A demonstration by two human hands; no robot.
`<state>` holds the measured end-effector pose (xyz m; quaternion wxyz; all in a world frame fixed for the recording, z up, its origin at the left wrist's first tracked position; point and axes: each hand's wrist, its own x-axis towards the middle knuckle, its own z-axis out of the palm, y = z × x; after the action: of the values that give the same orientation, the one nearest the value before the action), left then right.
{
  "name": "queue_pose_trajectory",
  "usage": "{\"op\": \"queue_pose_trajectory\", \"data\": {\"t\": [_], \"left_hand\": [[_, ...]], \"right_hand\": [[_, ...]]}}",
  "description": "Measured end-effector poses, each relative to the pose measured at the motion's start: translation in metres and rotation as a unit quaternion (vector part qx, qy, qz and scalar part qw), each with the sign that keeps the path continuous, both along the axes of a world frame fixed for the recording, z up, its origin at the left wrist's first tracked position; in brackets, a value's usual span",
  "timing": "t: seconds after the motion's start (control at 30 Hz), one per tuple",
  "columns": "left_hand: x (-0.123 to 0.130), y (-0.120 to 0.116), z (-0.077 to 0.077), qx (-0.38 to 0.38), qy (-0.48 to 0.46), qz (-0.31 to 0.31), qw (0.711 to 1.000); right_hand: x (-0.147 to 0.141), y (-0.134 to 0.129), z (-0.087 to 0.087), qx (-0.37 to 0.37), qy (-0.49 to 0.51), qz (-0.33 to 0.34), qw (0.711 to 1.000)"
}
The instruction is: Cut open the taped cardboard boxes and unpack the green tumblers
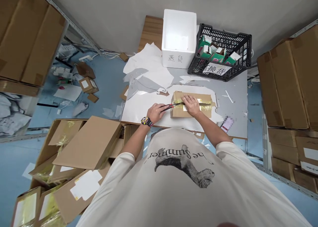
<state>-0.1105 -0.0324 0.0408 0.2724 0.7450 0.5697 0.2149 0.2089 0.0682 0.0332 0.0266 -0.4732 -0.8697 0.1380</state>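
On the near edge of the bench (236,97), a white sheet (144,111) takes up the front, with open grey surface to the right and the person's torso close against the front edge. The cardboard parcel (205,111), bound in yellowish tape, lies flat on that sheet, just behind the edge and squarely between the forearms. Its tape looks glossy and creased across both ends.

The left hand (156,113), wearing a chunky wristwatch (147,121), is clenched around a red-and-black utility knife (167,107), whose tip disappears by the right hand. The right hand (191,105) is spread open, pressing on the parcel's top.

Behind the parcel, loose paper scraps (146,64) sprawl beside a white foam box (178,41) and a black plastic crate (238,38) of green-and-white cartons (211,51). A small blurred item (227,124) sits near the front edge to the right. Below the bench on the left, opened cardboard cartons (84,144) pile up on the blue floor (15,167), while stacked cartons (283,87) crowd the right side.
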Motion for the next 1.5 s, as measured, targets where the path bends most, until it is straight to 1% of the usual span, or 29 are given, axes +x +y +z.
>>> {"op": "queue_pose_trajectory", "data": {"t": [0.07, 0.1, 0.13, 0.17, 0.27, 0.33, 0.37, 0.43, 0.5, 0.57, 0.63, 0.67, 0.73, 0.77, 0.83, 0.9, 0.97, 1.03, 1.07, 1.13, 1.17, 1.23, 1.27, 1.33, 1.4, 1.43, 1.47, 1.5], "left_hand": [[-0.006, 0.008, 0.003, -0.010, 0.039, -0.034, 0.999], [-0.013, 0.011, 0.004, -0.013, 0.057, -0.038, 0.998], [-0.023, 0.013, 0.005, -0.014, 0.072, -0.026, 0.997], [-0.035, 0.015, 0.005, -0.014, 0.082, -0.001, 0.997], [-0.073, 0.015, 0.000, 0.000, 0.083, 0.159, 0.984], [-0.087, 0.011, -0.008, 0.005, 0.053, 0.223, 0.973], [-0.088, 0.008, -0.013, -0.001, 0.037, 0.241, 0.970], [-0.075, 0.003, -0.028, -0.030, 0.014, 0.253, 0.967], [-0.051, -0.003, -0.046, -0.063, 0.011, 0.248, 0.967], [-0.025, -0.008, -0.066, -0.109, 0.004, 0.249, 0.962], [-0.006, -0.010, -0.083, -0.148, -0.007, 0.262, 0.954], [0.001, -0.010, -0.089, -0.157, -0.015, 0.271, 0.949], [0.011, -0.008, -0.095, -0.147, -0.041, 0.290, 0.945], [0.015, -0.006, -0.094, -0.128, -0.064, 0.296, 0.944], [0.024, 0.000, -0.087, -0.091, -0.131, 0.288, 0.944], [0.037, 0.006, -0.075, -0.095, -0.203, 0.247, 0.943], [0.053, 0.013, -0.062, -0.129, -0.250, 0.187, 0.941], [0.069, 0.022, -0.052, -0.154, -0.266, 0.139, 0.941], [0.076, 0.026, -0.049, -0.158, -0.268, 0.125, 0.942], [0.088, 0.034, -0.044, -0.153, -0.256, 0.114, 0.948], [0.092, 0.038, -0.043, -0.144, -0.241, 0.119, 0.952], [0.100, 0.044, -0.043, -0.108, -0.202, 0.147, 0.962], [0.103, 0.046, -0.043, -0.083, -0.181, 0.163, 0.966], [0.109, 0.048, -0.044, -0.034, -0.148, 0.183, 0.971], [0.115, 0.050, -0.048, -0.004, -0.129, 0.188, 0.974], [0.118, 0.050, -0.050, 0.002, -0.123, 0.191, 0.974], [0.121, 0.050, -0.052, 0.005, -0.120, 0.196, 0.973], [0.123, 0.050, -0.054, 0.006, -0.117, 0.203, 0.972]], "right_hand": [[0.001, 0.000, -0.007, 0.030, 0.004, 0.003, 1.000], [0.001, -0.001, -0.011, 0.046, 0.008, 0.002, 0.999], [0.002, -0.001, -0.013, 0.061, 0.015, 0.001, 0.998], [0.003, -0.001, -0.015, 0.074, 0.024, -0.001, 0.997], [0.003, -0.004, -0.015, 0.091, 0.046, -0.004, 0.995], [0.001, -0.008, -0.011, 0.088, 0.048, 0.002, 0.995], [0.000, -0.010, -0.009, 0.083, 0.048, 0.010, 0.995], [-0.004, -0.016, -0.004, 0.069, 0.050, 0.034, 0.996], [-0.006, -0.022, -0.001, 0.057, 0.059, 0.052, 0.995], [-0.005, -0.030, 0.001, 0.056, 0.073, 0.052, 0.994], [0.002, -0.039, 0.004, 0.061, 0.081, 0.030, 0.994], [0.009, -0.044, 0.006, 0.061, 0.078, 0.010, 0.995], [0.026, -0.053, 0.010, 0.051, 0.056, -0.045, 0.996], [0.037, -0.058, 0.013, 0.044, 0.040, -0.076, 0.995], [0.058, -0.065, 0.017, 0.030, 0.011, -0.130, 0.991], [0.075, -0.069, 0.018, 0.025, -0.002, -0.168, 0.986], [0.086, -0.070, 0.017, 0.027, 0.004, -0.202, 0.979], [0.092, -0.069, 0.015, 0.027, 0.022, -0.242, 0.970], [0.094, -0.069, 0.014, 0.023, 0.030, -0.263, 0.964], [0.098, -0.069, 0.016, 0.008, 0.035, -0.293, 0.955], [0.101, -0.069, 0.018, -0.003, 0.037, -0.299, 0.954], [0.107, -0.067, 0.028, -0.024, 0.051, -0.295, 0.954], [0.109, -0.066, 0.036, -0.034, 0.069, -0.291, 0.954], [0.110, -0.063, 0.060, -0.048, 0.127, -0.283, 0.950], [0.102, -0.063, 0.098, -0.036, 0.215, -0.276, 0.936], [0.096, -0.066, 0.121, -0.007, 0.273, -0.270, 0.923], [0.088, -0.071, 0.146, 0.028, 0.343, -0.257, 0.903], [0.082, -0.079, 0.173, 0.062, 0.419, -0.237, 0.874]]}}
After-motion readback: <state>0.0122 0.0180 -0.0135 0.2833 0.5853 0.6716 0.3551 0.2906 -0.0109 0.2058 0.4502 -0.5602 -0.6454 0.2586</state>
